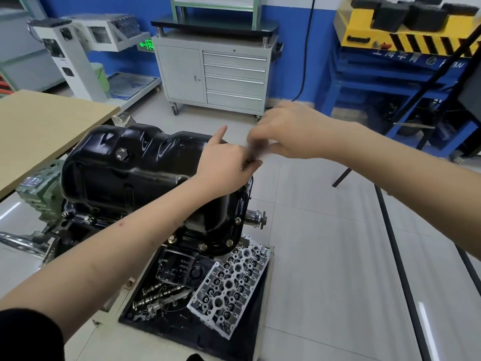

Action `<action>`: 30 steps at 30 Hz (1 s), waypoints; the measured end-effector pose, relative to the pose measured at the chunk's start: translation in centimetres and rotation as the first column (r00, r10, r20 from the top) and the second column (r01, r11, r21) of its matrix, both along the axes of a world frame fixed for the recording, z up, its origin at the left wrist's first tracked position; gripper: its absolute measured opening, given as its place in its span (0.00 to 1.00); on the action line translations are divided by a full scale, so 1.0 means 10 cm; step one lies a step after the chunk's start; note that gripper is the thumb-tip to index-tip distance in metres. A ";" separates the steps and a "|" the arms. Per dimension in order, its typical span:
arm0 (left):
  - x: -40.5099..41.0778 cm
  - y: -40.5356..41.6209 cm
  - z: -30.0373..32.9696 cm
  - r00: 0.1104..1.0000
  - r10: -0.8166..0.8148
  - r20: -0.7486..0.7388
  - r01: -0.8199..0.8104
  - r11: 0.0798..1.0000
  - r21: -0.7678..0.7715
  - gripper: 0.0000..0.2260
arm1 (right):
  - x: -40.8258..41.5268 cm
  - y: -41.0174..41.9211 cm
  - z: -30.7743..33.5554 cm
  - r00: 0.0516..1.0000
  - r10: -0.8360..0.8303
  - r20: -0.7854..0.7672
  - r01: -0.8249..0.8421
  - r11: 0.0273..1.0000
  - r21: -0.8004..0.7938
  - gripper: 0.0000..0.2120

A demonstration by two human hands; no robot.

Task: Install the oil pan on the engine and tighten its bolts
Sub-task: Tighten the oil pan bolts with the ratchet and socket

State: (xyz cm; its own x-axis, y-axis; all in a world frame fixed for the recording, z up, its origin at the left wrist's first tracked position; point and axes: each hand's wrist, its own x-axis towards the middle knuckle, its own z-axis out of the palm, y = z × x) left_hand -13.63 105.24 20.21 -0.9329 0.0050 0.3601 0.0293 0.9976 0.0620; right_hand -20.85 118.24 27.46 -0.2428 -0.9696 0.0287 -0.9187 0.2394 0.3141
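The glossy black oil pan (135,162) sits on top of the upturned engine (78,225), with a hex drain plug (121,154) on its side. Several gold-coloured bolts (202,246) stand in the pan's near flange. My left hand (225,165) hovers over the pan's right end, index finger pointing up, the other fingers curled around something small that I cannot make out. My right hand (283,131) meets it from the right, fingertips pinching at a small blurred item between the two hands.
A cylinder head (231,287) and camshafts (158,295) lie in a black tray (242,340) below the engine. A wooden tabletop (44,131) is at the left, a grey drawer cabinet (216,76) behind, a blue and yellow stand (400,61) at the right.
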 end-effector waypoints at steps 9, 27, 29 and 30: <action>-0.01 0.00 -0.01 0.999 0.032 0.006 -0.032 0.999 -0.015 0.16 | 0.01 -0.01 -0.01 0.978 -0.161 0.129 0.165 0.986 -0.024 0.20; -0.03 -0.02 -0.06 1.000 0.005 -0.011 -0.006 0.998 -0.066 0.15 | -0.02 0.08 -0.05 0.993 -0.042 0.111 0.048 0.997 -0.060 0.10; -0.01 -0.02 -0.05 1.000 -0.019 -0.010 0.019 0.999 -0.043 0.13 | -0.05 0.07 -0.03 0.998 0.015 0.056 -0.014 1.000 -0.022 0.11; 0.00 -0.02 -0.04 1.000 -0.021 -0.012 0.021 0.999 -0.037 0.12 | -0.06 0.05 -0.03 0.999 0.004 0.047 -0.003 1.000 -0.024 0.12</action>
